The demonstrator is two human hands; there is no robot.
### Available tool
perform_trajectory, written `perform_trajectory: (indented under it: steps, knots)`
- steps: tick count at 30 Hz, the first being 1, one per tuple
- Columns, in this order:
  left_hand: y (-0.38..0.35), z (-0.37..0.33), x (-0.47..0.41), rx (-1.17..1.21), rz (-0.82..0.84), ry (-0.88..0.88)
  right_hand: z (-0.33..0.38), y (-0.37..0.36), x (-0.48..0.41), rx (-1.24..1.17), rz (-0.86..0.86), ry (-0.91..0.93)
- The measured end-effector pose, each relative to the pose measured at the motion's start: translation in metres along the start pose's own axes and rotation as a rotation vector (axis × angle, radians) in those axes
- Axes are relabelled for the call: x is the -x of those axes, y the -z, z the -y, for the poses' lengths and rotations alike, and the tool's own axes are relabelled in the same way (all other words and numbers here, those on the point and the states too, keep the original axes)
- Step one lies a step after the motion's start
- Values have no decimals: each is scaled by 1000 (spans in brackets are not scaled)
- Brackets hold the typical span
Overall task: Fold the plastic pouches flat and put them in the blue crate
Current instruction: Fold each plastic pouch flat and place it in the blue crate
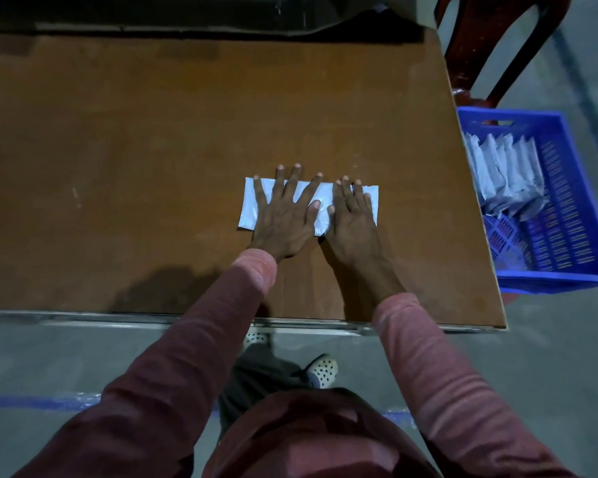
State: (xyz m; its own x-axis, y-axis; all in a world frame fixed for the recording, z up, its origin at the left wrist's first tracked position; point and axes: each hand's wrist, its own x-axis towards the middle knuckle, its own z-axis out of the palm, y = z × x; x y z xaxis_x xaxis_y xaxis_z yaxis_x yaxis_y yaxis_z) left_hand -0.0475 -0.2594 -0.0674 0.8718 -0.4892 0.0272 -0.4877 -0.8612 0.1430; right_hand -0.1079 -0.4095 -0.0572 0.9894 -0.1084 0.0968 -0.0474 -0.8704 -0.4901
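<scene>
A white plastic pouch [251, 207] lies flat as a long strip on the brown table [135, 150]. My left hand [285, 215] presses on its left and middle part with fingers spread straight. My right hand [354, 215] presses flat on its right part, fingers together. Both palms hide much of the pouch. The blue crate [567, 201] stands off the table's right edge, and a row of folded white pouches [504, 177] stands on edge in its far left part.
A dark red plastic chair [480, 56] stands behind the crate at the top right. The table's near edge runs just above my feet, and its right edge borders the crate. Grey floor with a blue tape line lies below.
</scene>
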Motion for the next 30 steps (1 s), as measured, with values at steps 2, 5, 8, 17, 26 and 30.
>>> perform_trajectory:
  steps: [2,5,8,17,26,30]
  knots:
    - [4,2,1,50,9,-10,0,0,1,9,10,3]
    - [13,17,6,167,40,-2,-2,0,-1,24,17,7]
    - [11,33,13,165,18,7,-4,-2,-1,41,6,3]
    - [9,34,11,82,9,29,4,-1,0,85,14,-15]
    - [0,19,49,112,-44,84,5,-4,42,235,-36,-70]
    - [12,18,44,150,83,102,10,6,35,200,56,-116]
